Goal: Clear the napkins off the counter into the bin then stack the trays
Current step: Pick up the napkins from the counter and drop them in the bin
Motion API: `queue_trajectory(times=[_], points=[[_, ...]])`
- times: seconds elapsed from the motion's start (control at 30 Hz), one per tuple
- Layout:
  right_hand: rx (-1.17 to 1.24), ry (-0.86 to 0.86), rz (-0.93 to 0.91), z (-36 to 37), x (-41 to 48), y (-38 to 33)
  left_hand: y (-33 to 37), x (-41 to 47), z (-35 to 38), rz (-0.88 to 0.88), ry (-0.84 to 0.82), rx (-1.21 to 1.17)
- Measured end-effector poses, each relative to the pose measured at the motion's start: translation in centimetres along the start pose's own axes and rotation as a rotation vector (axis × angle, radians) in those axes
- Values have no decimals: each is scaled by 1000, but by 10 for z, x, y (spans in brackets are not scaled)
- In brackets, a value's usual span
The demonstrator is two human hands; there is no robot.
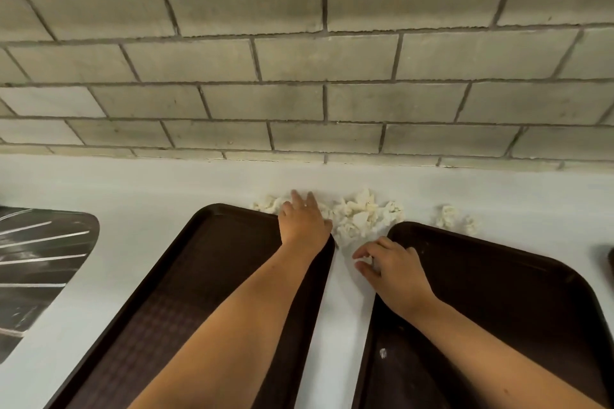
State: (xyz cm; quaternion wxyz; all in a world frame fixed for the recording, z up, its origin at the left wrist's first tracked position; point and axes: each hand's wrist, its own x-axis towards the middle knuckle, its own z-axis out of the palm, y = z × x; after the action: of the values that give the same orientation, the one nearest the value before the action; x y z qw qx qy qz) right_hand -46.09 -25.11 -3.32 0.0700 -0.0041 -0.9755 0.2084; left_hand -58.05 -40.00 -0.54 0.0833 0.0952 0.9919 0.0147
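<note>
Two dark brown trays lie side by side on the white counter (pixel 139 189): the left tray (pixel 172 292) and the right tray (pixel 505 289). Crumpled white napkins (pixel 362 214) are heaped behind them near the wall. A smaller clump of napkins (pixel 453 219) lies further right, and another napkin clump (pixel 267 203) shows left of my left hand. My left hand (pixel 304 221) rests flat on the pile, fingers spread. Hovering over the right tray's near-left corner, my right hand (pixel 390 264) has its fingers curled, and a bit of white shows between them.
A grey block wall (pixel 299 60) rises directly behind the counter. A dark metal sink or drainboard (pixel 36 262) sits at the left. A small white scrap (pixel 383 353) lies on the right tray. A dark object (pixel 610 262) pokes in at the right edge.
</note>
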Motion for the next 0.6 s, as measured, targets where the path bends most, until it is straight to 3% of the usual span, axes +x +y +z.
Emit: queue_trajectory(times=[0.1, 0.27, 0.47, 0.6], points=[[34, 6, 7, -2, 1, -2, 6, 9, 8, -54, 10, 49], [81, 13, 2, 0, 1, -2, 9, 9, 12, 72, 143, -68], [255, 100, 65, 0, 3, -4, 0, -10, 9, 203, 273, -578], [374, 91, 139, -8, 1, -7, -8, -27, -5, 89, 268, -791]])
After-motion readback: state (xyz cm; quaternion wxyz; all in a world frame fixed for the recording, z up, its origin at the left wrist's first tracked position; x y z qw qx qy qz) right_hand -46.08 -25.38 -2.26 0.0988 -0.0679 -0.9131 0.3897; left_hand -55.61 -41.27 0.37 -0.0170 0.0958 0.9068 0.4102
